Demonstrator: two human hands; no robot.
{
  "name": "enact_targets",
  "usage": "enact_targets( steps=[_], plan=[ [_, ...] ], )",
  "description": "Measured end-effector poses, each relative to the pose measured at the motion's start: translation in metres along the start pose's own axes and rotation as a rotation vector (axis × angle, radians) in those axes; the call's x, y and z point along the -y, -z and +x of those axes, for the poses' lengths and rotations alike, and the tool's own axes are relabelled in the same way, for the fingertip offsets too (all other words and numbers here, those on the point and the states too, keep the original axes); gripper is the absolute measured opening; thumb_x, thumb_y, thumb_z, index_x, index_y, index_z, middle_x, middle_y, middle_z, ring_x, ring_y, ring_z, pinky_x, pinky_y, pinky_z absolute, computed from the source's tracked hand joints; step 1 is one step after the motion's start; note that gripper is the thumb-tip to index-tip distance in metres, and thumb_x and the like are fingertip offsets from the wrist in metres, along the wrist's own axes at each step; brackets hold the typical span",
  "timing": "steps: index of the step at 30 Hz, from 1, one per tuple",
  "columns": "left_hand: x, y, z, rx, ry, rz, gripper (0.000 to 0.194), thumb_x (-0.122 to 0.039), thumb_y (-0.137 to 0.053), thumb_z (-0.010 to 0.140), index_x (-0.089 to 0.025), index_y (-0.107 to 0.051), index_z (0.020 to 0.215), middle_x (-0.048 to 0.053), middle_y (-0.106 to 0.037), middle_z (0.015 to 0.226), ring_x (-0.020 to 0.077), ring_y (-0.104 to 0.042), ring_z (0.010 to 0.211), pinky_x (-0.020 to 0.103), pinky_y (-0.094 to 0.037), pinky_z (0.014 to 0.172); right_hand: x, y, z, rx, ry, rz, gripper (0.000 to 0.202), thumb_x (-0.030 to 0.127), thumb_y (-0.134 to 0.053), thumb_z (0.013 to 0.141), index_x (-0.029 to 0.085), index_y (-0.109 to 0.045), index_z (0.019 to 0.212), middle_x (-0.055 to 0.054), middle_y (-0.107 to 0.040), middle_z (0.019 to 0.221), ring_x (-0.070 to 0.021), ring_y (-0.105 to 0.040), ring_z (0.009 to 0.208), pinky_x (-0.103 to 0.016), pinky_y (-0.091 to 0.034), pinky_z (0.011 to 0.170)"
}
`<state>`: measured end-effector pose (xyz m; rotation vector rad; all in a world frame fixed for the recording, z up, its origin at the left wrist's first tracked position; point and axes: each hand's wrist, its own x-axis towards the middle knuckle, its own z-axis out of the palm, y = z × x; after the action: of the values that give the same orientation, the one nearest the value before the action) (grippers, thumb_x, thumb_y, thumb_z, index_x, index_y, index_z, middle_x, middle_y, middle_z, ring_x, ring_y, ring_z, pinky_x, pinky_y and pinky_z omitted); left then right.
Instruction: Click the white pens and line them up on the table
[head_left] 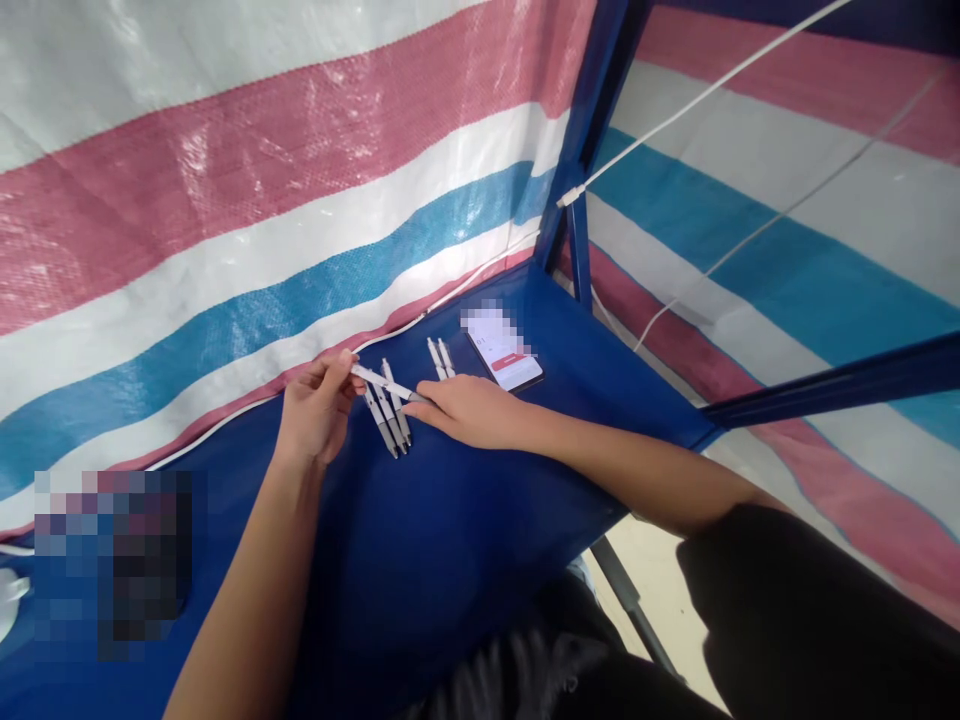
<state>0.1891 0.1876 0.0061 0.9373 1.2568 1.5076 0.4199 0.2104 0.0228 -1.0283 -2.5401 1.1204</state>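
The person's left hand and right hand pinch opposite ends of a slim white-and-grey, plastic-looking pen, with similar pens at its six o'clock on the flat, dark-blue tabletop.

No legible lettering anywhere.

This looks like a small work booth, a bit like a tent. It has a blue table. A shiny striped sheet hangs behind the table like a wall, and more stripes hang past its right end. Near that end stands a blue pole. Pale floor shows below the table.
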Motion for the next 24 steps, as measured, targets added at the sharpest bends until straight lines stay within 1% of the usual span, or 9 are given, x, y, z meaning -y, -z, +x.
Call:
enact_targets(
  steps=[3,6,8,10,14,17,20,22,24],
  plan=[
    [0.0,0.01,-0.012,0.083,0.001,0.002,0.045,-0.056,-0.101,0.071,-0.017,-0.083,0.086,0.003,-0.075,0.079,0.0103,-0.068,0.067,0.022,-0.059,0.07,-0.005,-0.001,0.004,0.059,0.047,0.333,0.048,0.048,-0.046,0.117,0.022,-0.044,0.077,0.003,-0.048,0.069,-0.0129,-0.045,0.065,-0.028,-0.032,0.064],
    [-0.001,0.016,-0.018,0.156,0.002,0.074,0.05,-0.054,-0.1,0.073,-0.02,-0.087,0.106,0.007,-0.083,0.092,0.0147,-0.074,0.069,0.028,-0.064,0.074,-0.013,0.002,0.006,0.247,0.027,0.729,0.057,0.057,-0.043,0.116,0.024,-0.034,0.071,0.008,-0.03,0.061,-0.0096,-0.027,0.053,-0.026,-0.023,0.052],
    [-0.001,0.017,-0.021,0.185,-0.037,0.144,0.049,-0.052,-0.1,0.074,-0.02,-0.087,0.11,0.008,-0.085,0.092,0.018,-0.078,0.072,0.032,-0.066,0.078,-0.019,0.005,0.007,0.37,-0.007,0.914,0.058,0.063,-0.044,0.114,0.025,-0.033,0.072,0.01,-0.024,0.06,-0.0087,-0.02,0.049,-0.025,-0.014,0.046],
    [-0.001,0.017,-0.025,0.187,-0.09,0.224,0.047,-0.051,-0.1,0.075,-0.02,-0.087,0.107,0.008,-0.084,0.086,0.0204,-0.079,0.072,0.034,-0.067,0.079,-0.024,0.01,0.008,0.422,-0.023,0.979,0.059,0.068,-0.048,0.111,0.025,-0.035,0.073,0.011,-0.025,0.059,-0.0083,-0.018,0.047,-0.025,-0.011,0.044],
    [0.0,0.019,-0.042,0.171,-0.193,0.435,0.039,-0.054,-0.092,0.083,-0.02,-0.085,0.1,0.004,-0.079,0.073,0.0193,-0.074,0.061,0.032,-0.063,0.067,-0.03,0.019,0.006,0.458,-0.015,0.858,0.063,0.073,-0.054,0.107,0.026,-0.034,0.07,0.011,-0.023,0.06,-0.0072,-0.018,0.048,-0.024,-0.013,0.044],
    [-0.001,0.027,-0.059,0.179,-0.451,0.742,0.029,-0.052,-0.085,0.093,-0.024,-0.086,0.102,0.002,-0.077,0.073,0.0157,-0.067,0.057,0.027,-0.054,0.06,-0.025,0.027,0.0,0.498,0.056,0.653,0.063,0.073,-0.05,0.109,0.025,-0.035,0.071,0.01,-0.026,0.061,-0.0079,-0.023,0.05,-0.025,-0.02,0.047],
    [0.0,0.036,-0.07,0.237,-0.726,0.959,0.018,-0.042,-0.076,0.102,-0.026,-0.084,0.106,0.001,-0.074,0.075,0.0135,-0.062,0.058,0.026,-0.048,0.059,-0.014,0.033,-0.007,0.39,0.235,0.253,0.055,0.058,-0.051,0.113,0.023,-0.043,0.072,0.006,-0.041,0.063,-0.0106,-0.037,0.057,-0.028,-0.03,0.058],
    [0.005,0.041,-0.072,0.316,-0.811,1.044,0.019,-0.039,-0.068,0.107,-0.025,-0.081,0.107,0.001,-0.072,0.075,0.0139,-0.062,0.06,0.026,-0.048,0.06,-0.01,0.033,-0.008,0.314,0.294,0.019,0.048,0.047,-0.053,0.114,0.022,-0.047,0.074,0.004,-0.047,0.066,-0.0123,-0.04,0.06,-0.03,-0.03,0.062],
    [0.011,0.043,-0.071,0.363,-0.863,1.137,0.025,-0.04,-0.061,0.111,-0.023,-0.078,0.105,0.002,-0.071,0.075,0.0156,-0.062,0.063,0.027,-0.047,0.061,-0.009,0.03,-0.006,0.318,0.29,-0.073,0.045,0.043,-0.052,0.114,0.021,-0.049,0.075,0.003,-0.049,0.066,-0.0132,-0.041,0.062,-0.031,-0.03,0.064]
  ],
)
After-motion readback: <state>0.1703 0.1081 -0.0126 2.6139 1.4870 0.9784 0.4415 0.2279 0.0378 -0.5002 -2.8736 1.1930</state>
